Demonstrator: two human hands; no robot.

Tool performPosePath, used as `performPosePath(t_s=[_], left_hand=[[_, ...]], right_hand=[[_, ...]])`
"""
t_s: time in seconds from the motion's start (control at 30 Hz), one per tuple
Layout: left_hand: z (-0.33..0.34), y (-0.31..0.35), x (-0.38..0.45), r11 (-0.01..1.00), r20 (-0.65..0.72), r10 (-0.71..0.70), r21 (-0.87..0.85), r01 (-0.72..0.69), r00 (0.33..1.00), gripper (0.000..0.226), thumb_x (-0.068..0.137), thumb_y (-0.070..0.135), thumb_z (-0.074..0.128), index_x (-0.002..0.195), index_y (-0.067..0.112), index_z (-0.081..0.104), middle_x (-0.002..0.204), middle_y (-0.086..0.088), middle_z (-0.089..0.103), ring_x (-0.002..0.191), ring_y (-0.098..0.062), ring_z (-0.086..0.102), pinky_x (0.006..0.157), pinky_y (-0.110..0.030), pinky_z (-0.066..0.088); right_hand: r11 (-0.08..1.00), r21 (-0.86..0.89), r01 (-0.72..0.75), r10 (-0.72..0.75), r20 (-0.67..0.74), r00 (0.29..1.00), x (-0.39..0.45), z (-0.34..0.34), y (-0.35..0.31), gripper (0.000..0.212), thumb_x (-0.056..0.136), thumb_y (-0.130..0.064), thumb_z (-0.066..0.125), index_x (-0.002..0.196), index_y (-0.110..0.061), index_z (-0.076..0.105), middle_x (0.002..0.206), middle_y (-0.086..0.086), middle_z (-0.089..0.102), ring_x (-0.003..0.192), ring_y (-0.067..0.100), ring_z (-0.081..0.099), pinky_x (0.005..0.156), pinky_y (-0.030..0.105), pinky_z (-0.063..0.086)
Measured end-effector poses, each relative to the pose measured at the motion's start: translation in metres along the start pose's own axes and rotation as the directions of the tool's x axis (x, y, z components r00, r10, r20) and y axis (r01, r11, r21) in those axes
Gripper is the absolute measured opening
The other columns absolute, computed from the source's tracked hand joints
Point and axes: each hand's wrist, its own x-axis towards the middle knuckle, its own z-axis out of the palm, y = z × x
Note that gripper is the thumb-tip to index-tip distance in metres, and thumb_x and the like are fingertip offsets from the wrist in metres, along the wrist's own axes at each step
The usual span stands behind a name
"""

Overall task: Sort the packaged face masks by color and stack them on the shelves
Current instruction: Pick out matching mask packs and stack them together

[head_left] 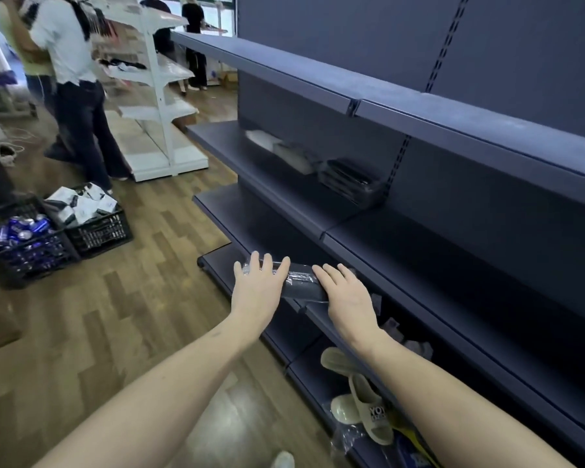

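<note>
While two people are standing further down the aisle by a white metal shelving rack (156, 96), the person in front of me is holding a dark grey stack of face masks wrapped in clear plastic (299, 283) against the front edge of a low shelf of the dark blue metal shelving unit (419, 251). Both hands are lying on the pack, well apart, one at each end: the left hand (259, 285) is resting flat over the left end with fingers straight and spread, and the right hand (347, 295) is covering the right end, fingers extended over the top; I cannot tell whether its thumb is curling underneath. Two shelves higher, more wrapped packs, pale ones (277, 146) and dark ones (352, 179), are sitting side by side. Beige rubber slippers (362, 400) are lying on the bottom shelf. Over on the wooden floor (98, 332), two black plastic crates are standing touching, one holding blue drink cans (21, 231), the other white cartons (85, 204).
</note>
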Motion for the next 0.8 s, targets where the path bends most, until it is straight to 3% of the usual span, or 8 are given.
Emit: performPosePath(t_s=[0.1,0.23,0.3,0.57,0.8], left_hand=[[0.011,-0.021,0.052,0.998,-0.004,0.019,-0.058,-0.019,1.0,0.069,0.077,0.008,0.071,0.142,0.019,0.049,0.125,-0.014,0.059,0.121,-0.038,0.052,0.078,-0.048,0.053],[0.018,-0.057,0.114,0.995,-0.048,0.038,-0.087,-0.042,0.998,0.065,0.074,0.009,0.067,0.137,0.019,0.052,0.115,-0.008,0.062,0.112,-0.032,0.056,0.064,-0.039,0.052],[0.021,-0.08,0.146,0.998,-0.065,0.033,-0.059,-0.037,0.997,0.066,0.071,0.008,0.07,0.134,0.018,0.056,0.112,-0.007,0.064,0.109,-0.031,0.058,0.06,-0.038,0.05],[0.041,-0.158,0.254,0.994,-0.066,0.047,-0.096,-0.053,0.997,0.065,0.076,0.007,0.068,0.138,0.017,0.052,0.111,-0.007,0.061,0.106,-0.029,0.056,0.062,-0.036,0.049],[0.063,-0.224,0.345,0.976,-0.023,0.179,-0.125,-0.18,0.984,0.069,0.081,0.009,0.062,0.147,0.019,0.042,0.128,-0.007,0.058,0.119,-0.03,0.052,0.068,-0.036,0.048]], right_hand=[[1.0,-0.011,-0.01,0.01,0.003,1.0,0.054,0.026,0.012,0.079,0.067,0.012,0.066,0.141,-0.012,0.053,0.137,0.01,0.059,0.126,0.041,0.054,0.09,0.051,0.055],[0.999,0.036,0.025,-0.024,-0.004,1.0,0.125,0.049,0.016,0.071,0.073,0.011,0.055,0.141,-0.009,0.053,0.135,0.01,0.06,0.123,0.036,0.056,0.084,0.046,0.058],[0.998,0.042,0.047,-0.047,0.002,0.999,0.164,0.061,0.015,0.07,0.072,0.012,0.061,0.139,-0.007,0.055,0.131,0.01,0.062,0.117,0.033,0.058,0.083,0.045,0.058],[0.999,0.001,0.033,-0.033,-0.007,0.999,0.293,0.092,0.008,0.068,0.075,0.007,0.063,0.139,-0.014,0.054,0.133,0.004,0.06,0.117,0.03,0.057,0.071,0.043,0.057],[0.978,-0.077,-0.191,0.184,-0.099,0.978,0.368,0.126,-0.007,0.077,0.065,0.013,0.069,0.134,-0.017,0.056,0.132,0.01,0.061,0.122,0.038,0.057,0.091,0.051,0.054]])
